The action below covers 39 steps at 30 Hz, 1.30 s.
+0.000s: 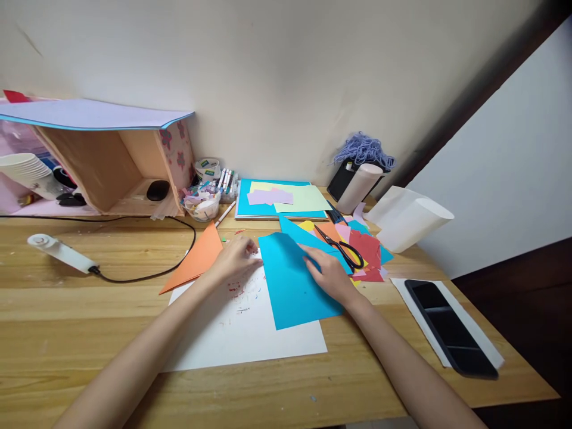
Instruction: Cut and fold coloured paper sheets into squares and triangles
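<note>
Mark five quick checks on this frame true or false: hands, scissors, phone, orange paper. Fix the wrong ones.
1. The right hand is on the blue sheet. True.
2. The scissors are in the left hand. False: they lie among the paper scraps, and the left hand is beside the blue sheet's left edge.
3. The phone lies on white paper. True.
4. The orange paper is to the right of the blue sheet. False: it is to the left, beyond the left hand.
5. The blue sheet overlaps the marked white sheet. True.
</note>
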{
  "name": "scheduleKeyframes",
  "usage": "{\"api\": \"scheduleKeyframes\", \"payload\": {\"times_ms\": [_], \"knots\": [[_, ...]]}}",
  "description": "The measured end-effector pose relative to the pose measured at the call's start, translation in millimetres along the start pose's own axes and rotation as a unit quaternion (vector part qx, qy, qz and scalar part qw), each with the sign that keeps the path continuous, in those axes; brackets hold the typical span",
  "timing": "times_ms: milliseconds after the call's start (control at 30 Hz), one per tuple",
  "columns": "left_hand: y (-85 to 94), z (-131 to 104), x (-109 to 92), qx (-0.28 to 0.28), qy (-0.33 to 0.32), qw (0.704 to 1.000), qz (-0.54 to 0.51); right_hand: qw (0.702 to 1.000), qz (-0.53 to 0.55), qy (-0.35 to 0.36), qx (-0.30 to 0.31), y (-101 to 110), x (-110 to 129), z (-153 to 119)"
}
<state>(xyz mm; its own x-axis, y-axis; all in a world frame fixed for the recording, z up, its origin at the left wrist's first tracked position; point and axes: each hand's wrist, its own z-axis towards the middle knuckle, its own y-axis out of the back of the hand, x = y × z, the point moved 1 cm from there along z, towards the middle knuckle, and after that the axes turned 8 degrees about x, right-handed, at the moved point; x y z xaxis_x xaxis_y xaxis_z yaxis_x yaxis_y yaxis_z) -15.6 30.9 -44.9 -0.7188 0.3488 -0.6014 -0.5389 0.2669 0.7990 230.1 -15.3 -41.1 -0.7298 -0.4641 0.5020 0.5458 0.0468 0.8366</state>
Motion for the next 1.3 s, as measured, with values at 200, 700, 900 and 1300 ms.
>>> {"api": "scheduleKeyframes", "payload": {"times_ms": [200, 700, 900, 1300], "knots": [[-4.7, 1.6, 2.0, 0.02, -0.014, 1.0, -0.018, 0.985, -0.088, 0.076, 0.131, 7.8, 11.5, -4.0], [-3.7, 4.6, 10.5, 0.03, -0.025, 0.998, -0.052, 0.967, -0.096, 0.132, 0.195, 8.2, 14.0, -9.3], [-3.6, 4.7, 10.8, 0.027, -0.022, 0.998, -0.054, 0.967, -0.099, 0.138, 0.19, 6.2, 16.3, -9.4], [-3.4, 4.3, 9.0, 0.03, -0.018, 0.998, -0.051, 0.967, -0.104, 0.141, 0.184, 5.3, 18.5, -9.2]]}}
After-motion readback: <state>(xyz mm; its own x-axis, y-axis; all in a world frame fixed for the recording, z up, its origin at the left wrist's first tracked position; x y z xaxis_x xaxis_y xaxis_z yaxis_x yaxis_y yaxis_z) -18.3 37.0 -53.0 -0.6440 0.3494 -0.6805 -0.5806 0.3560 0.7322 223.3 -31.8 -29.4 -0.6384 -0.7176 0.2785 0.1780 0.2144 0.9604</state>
